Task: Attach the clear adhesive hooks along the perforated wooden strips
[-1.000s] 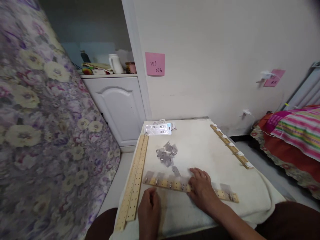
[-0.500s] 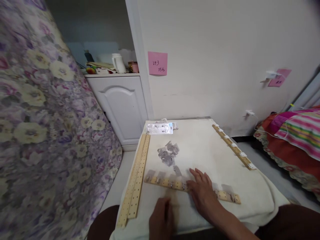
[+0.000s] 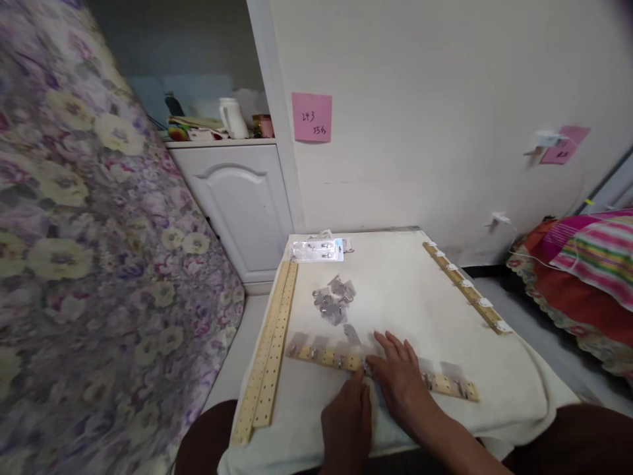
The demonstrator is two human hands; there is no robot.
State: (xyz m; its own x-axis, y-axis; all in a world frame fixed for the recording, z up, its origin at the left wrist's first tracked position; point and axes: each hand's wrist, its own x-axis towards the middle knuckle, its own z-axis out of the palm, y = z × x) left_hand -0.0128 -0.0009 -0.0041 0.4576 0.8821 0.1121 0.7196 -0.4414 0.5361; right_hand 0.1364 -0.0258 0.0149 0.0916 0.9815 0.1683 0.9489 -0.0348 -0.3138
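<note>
A perforated wooden strip (image 3: 353,362) with several metal hooks on clear plates lies crosswise near the table's front. My right hand (image 3: 399,379) rests over its middle, fingers stretched out and thumb against one small metal hook (image 3: 366,365). From the front, my left hand (image 3: 349,417) reaches the strip's near edge beside that hook, its fingers bent and closed; what lies between them is hidden. Just behind the strip is a loose clear-plated hook (image 3: 351,334). Farther back sits a pile of similar hooks (image 3: 332,302).
Two bare perforated strips (image 3: 270,349) lie along the table's left edge. Another strip (image 3: 465,284) with white-plated hooks runs along the right edge. A clear hook package (image 3: 316,250) lies at the back left. A floral curtain (image 3: 123,231) hangs at the left; a wall stands behind.
My left hand has moved up and right to the strip, its fingertips now beside the hook. My right hand has stayed nearly in place. The view has shifted slightly.
</note>
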